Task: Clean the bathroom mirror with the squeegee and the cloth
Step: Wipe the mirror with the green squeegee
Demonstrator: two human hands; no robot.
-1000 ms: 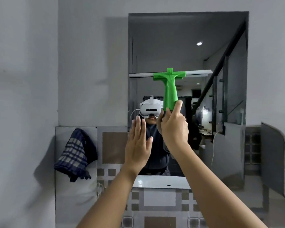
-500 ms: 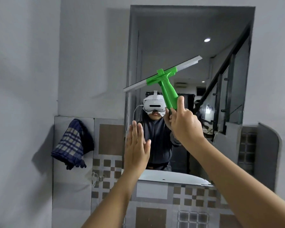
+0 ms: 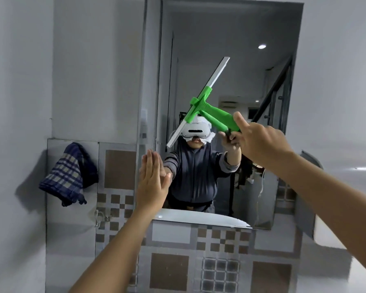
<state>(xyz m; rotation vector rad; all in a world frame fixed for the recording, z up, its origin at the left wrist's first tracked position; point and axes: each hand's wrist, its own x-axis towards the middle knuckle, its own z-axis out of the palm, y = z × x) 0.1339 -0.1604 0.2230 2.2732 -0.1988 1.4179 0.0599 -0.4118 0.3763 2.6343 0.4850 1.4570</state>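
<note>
— Gripping the green squeegee (image 3: 211, 112) by its handle, is that the right hand (image 3: 260, 142) at centre right of the frame?

— Yes. Its fingers are curled round the lower end of the handle, with the forefinger (image 3: 240, 121) stretched out along it. The blade runs on a steep slant, from just left of centre up towards the upper right, and lies over the mirror (image 3: 230, 34).

— Is the blade touching the glass?

— I cannot tell from this angle.

— And the left hand (image 3: 153, 182)?

— It is flat and upright at the mirror's lower left edge, fingers straight and pressed together, thumb a little apart. It holds nothing. Its palm faces the glass and meets its own reflection there.

— Where is the cloth (image 3: 68, 174)?

— It is a dark blue checked one, hanging bunched on the tiled wall (image 3: 120, 168) at middle left of the frame, well apart from both hands.
</note>
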